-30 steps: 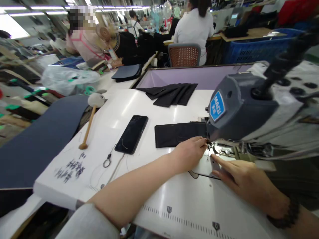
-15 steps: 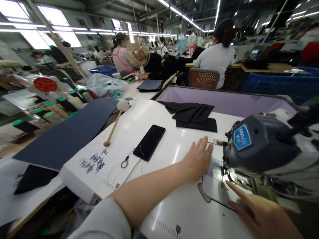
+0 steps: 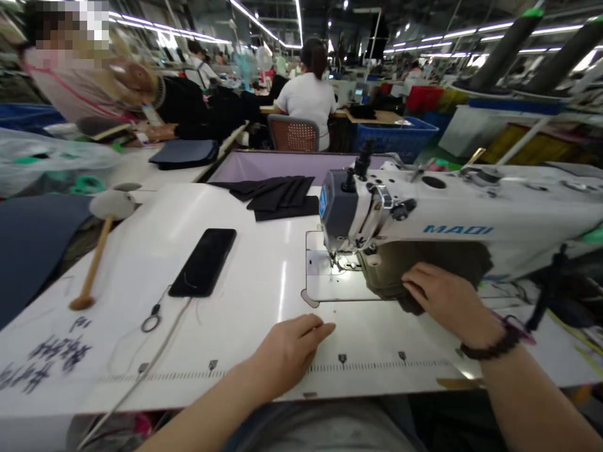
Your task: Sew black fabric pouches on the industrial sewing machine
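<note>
Under the arm of the white sewing machine (image 3: 456, 213) lies a pile of dark olive cloth pieces (image 3: 386, 270). My right hand (image 3: 445, 301), a dark beaded band on its wrist, pinches at the pile's near edge with thumb and fingers. My left hand (image 3: 294, 348) rests low over the white tabletop (image 3: 254, 333), beside the printed ruler marks. Its fingers are curled together, and no object shows in them. Left of the cloth, the lit needle plate (image 3: 325, 279) lies bare beneath the needle.
Black cloth pieces (image 3: 282, 198) lie fanned behind the machine head. Left of them are a black phone (image 3: 203, 262) with a cable and ring strap, and a wooden-handled mallet (image 3: 98, 257). A lilac-lined bin (image 3: 264, 166) stands behind the table. Co-workers sit beyond.
The view has swung right, showing the whole machine. My left hand has drawn back from beside the needle plate to the table's front. My right hand has moved from the needle to the olive cloth.
</note>
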The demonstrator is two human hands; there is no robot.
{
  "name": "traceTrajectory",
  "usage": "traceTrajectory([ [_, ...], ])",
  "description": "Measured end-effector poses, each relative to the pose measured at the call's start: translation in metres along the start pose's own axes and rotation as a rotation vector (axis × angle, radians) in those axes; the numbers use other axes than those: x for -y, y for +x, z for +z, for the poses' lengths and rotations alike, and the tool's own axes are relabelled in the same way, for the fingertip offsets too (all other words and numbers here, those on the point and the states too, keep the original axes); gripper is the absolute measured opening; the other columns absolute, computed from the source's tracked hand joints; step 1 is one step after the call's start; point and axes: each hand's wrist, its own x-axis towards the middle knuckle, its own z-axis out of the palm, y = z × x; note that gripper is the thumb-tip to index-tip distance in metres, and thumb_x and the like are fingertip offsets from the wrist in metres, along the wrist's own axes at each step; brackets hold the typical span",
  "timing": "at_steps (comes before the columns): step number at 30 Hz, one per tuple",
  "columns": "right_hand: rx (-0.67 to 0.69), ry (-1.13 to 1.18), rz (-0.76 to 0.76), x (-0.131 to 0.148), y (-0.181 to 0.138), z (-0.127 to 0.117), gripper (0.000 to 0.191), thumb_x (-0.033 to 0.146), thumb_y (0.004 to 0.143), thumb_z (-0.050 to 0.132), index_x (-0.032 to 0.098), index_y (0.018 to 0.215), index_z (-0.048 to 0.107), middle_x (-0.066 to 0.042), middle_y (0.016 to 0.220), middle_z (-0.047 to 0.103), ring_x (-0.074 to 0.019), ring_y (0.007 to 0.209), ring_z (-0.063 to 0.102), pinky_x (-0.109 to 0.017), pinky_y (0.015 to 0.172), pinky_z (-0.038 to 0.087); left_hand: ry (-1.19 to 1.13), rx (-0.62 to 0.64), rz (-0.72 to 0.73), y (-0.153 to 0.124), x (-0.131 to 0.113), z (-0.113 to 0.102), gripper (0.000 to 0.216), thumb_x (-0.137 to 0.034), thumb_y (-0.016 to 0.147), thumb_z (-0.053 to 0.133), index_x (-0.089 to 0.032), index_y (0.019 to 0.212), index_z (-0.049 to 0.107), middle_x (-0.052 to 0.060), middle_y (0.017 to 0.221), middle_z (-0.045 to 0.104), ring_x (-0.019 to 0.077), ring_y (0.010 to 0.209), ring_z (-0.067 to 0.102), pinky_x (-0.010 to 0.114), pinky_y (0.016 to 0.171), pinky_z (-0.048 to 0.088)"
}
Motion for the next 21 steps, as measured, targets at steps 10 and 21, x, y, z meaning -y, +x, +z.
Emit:
traceTrajectory([
  [10,0.061,-0.118,0.013,0.012,0.017,0.000,0.006,0.012,0.078,0.056,0.015,0.082,0.058,-0.005,0.081,0.054,-0.0186,0.078,0.051,-0.029,0.069,0.039,-0.007,-0.093,0.002,0.001,0.013,0.005,0.032,-0.008,0.084,0.030,-0.013,0.106,0.053,0.008,0.089,0.058,0.0143,0.078,0.058,0.026,0.067,0.053],
  [21,0.013,0.021,0.021,-0.002,0.018,0.004,0.018,0.014,0.086,0.041,0.018,0.080,0.058,-0.003,0.080,0.058,-0.0156,0.075,0.055,-0.026,0.067,0.043,-0.002,-0.040,0.014,0.001,0.013,0.008,0.032,-0.008,0.084,0.031,-0.013,0.107,0.052,0.009,0.091,0.058,0.0156,0.079,0.058,0.028,0.067,0.053],
])
